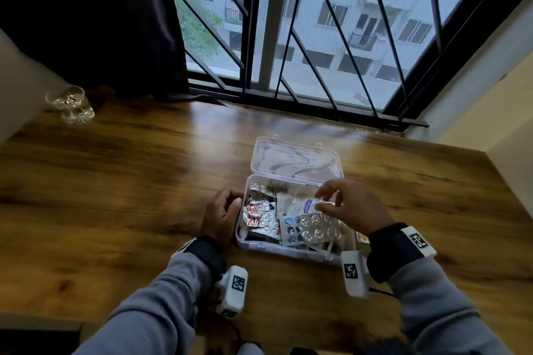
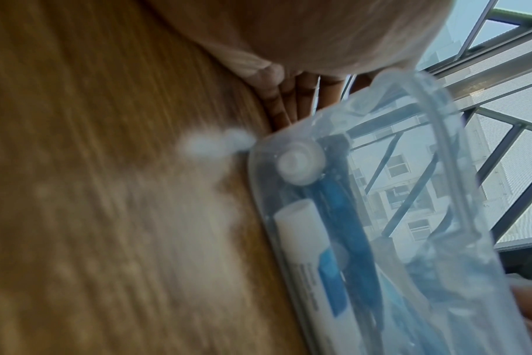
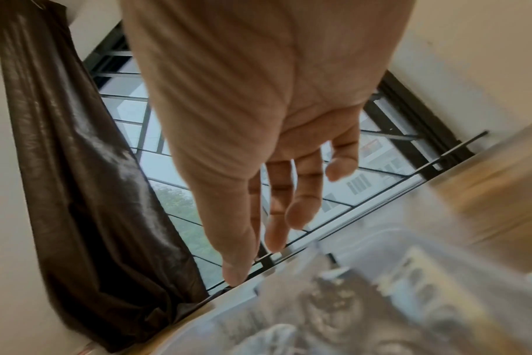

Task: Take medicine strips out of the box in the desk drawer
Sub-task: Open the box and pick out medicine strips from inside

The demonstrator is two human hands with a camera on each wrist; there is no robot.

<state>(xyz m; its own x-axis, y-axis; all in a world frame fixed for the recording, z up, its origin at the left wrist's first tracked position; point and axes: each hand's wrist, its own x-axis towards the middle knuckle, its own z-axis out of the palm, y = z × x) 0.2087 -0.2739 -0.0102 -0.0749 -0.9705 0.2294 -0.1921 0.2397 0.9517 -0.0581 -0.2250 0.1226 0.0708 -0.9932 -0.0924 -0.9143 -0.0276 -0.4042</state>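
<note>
Wooden desk (image 1: 129, 181) under a barred window (image 1: 331, 37), dark curtain (image 1: 101, 23) drawn to the left; apartment blocks beyond the glass. Far left corner of the desk: clear glassware (image 1: 70, 104), well apart from your work. Centre: a clear plastic box (image 1: 261, 245) sits on the desktop, not in any drawer that shows, its hinged lid (image 1: 297, 160) laid open flat toward the window. Contents: crumpled foil medicine strips (image 1: 258, 210) along the left side, a clear blister strip (image 1: 318, 229) with round pockets lying on top toward the near right, a white sachet (image 1: 300, 206) with a blue label behind it. Left wrist view, through the box wall: a white tube (image 2: 304, 240) with blue print and a round white cap (image 2: 299, 162) low in the box, under the strips. Your left hand (image 1: 220, 217) rests on the desk against the left wall of the box, fingers curled, thumb at the rim; whether it actually grips the wall, cannot tell. Your right hand (image 1: 350, 206) hovers over the right half of the box, above the sachet, and blocks the head view of that corner; in the right wrist view its fingers (image 3: 301, 211) hang loosely spread and hold nothing. A yellowish strip edge (image 1: 362, 237) shows just outside the box by your right wrist. Grey sleeves and wrist camera units with printed markers lie at the near edge
</note>
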